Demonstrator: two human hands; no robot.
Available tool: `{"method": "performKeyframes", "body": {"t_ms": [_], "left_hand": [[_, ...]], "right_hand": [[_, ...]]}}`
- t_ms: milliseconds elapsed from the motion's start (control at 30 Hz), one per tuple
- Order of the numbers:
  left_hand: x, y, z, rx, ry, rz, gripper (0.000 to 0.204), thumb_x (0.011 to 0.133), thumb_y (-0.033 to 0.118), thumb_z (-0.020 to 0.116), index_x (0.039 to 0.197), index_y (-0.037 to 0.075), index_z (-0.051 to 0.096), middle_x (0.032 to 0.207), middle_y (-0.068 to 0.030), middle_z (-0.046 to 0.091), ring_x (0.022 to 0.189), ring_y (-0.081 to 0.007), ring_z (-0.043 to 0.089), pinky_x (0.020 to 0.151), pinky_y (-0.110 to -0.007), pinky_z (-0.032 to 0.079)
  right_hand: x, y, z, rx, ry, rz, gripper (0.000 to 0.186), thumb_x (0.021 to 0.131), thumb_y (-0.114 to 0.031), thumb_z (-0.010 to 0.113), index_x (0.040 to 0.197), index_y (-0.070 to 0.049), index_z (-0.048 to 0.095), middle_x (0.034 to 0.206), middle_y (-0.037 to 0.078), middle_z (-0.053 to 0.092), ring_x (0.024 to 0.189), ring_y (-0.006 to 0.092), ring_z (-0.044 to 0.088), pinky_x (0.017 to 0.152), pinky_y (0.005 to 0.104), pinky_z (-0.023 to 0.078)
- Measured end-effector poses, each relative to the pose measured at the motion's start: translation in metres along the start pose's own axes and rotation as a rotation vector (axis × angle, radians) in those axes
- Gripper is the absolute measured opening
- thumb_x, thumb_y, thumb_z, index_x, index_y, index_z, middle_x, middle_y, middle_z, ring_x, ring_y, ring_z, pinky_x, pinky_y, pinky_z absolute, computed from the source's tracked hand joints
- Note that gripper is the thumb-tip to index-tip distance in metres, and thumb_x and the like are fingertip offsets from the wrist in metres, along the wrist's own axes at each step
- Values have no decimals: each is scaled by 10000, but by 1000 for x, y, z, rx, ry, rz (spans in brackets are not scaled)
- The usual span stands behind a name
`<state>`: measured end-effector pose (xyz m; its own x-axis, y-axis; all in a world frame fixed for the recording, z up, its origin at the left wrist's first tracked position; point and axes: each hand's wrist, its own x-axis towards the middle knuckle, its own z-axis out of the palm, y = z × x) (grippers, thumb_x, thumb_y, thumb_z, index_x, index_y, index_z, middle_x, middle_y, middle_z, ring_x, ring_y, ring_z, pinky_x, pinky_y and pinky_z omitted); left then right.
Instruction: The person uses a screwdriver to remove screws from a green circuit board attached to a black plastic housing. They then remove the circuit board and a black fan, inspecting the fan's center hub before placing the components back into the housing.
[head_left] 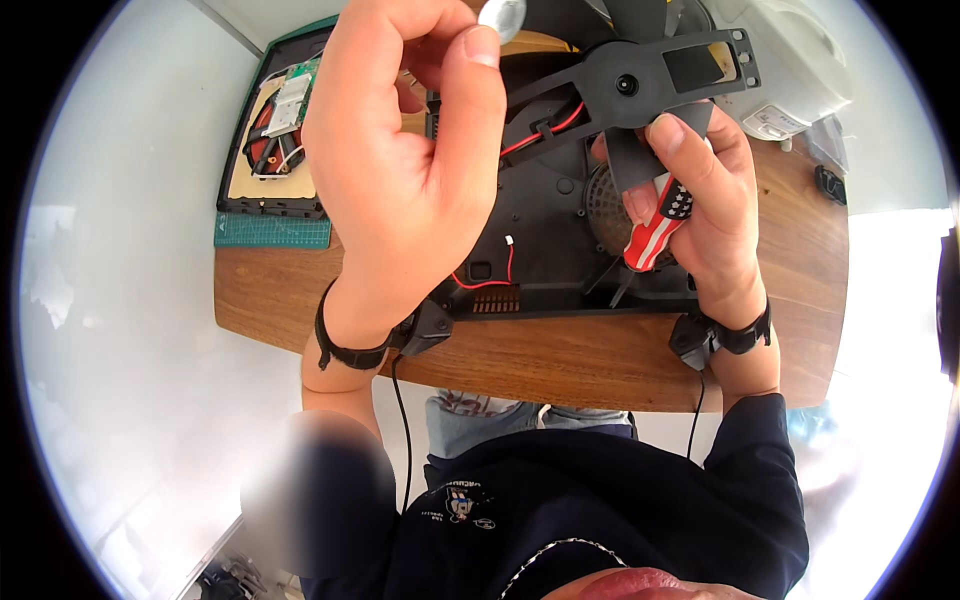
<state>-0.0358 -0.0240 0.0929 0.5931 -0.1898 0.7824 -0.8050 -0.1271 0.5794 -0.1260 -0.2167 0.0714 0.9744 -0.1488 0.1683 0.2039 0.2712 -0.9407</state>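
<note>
My left hand is raised close to the camera, thumb and forefinger pinching a small, round, whitish translucent disc. My right hand grips a blade of a black plastic fan, which has a long bracket with a red wire along it. The same hand also keeps a tool handle with red and white stripes and stars in its fingers; its kind is unclear. Beneath both hands lies a black plastic housing, with a loose red wire ending in a white plug.
At the left, an opened appliance shows a coil and a circuit board beside a green cutting mat. A white appliance stands at the back right, a small black part near it. The wooden table ends close to my body.
</note>
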Motion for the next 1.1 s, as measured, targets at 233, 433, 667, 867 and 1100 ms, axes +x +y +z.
{"method": "performKeyframes", "body": {"t_ms": [233,433,667,867,1100], "left_hand": [[-6,-7,6,-65,57,-15,97,1039,67,602,1088,-8,566,827,-6,592,660,-31,510,576,-188,391],[-9,-1,10,-134,10,80,94,1038,39,573,1100,-16,528,791,-14,577,581,-37,492,526,-200,382],[-13,6,11,-133,-37,107,112,1036,37,570,1111,-19,509,896,-44,600,604,-33,486,546,-194,397],[-11,4,4,-2,-18,150,122,1038,48,576,1124,-26,532,972,-53,613,728,-37,509,638,-183,422],[-9,-6,4,-24,108,149,133,1030,58,590,1125,-22,542,1047,-97,651,831,-99,592,761,-242,505]], "right_hand": [[-2,0,2,36,34,3,183,1002,-196,684,1080,-31,704,938,172,732,528,122,592,474,251,471],[-5,-1,6,62,76,-11,216,991,-204,718,1097,-18,692,953,96,699,581,141,624,480,257,493],[-6,2,7,48,65,-32,242,973,-200,747,1115,-10,697,908,78,703,576,129,625,495,250,505],[-7,2,6,-12,34,-19,222,996,-202,702,1094,-3,685,982,132,723,556,138,616,489,251,503],[-7,4,6,-55,13,-49,206,1018,-203,652,1092,-15,691,973,196,750,551,114,606,492,236,496]]}}
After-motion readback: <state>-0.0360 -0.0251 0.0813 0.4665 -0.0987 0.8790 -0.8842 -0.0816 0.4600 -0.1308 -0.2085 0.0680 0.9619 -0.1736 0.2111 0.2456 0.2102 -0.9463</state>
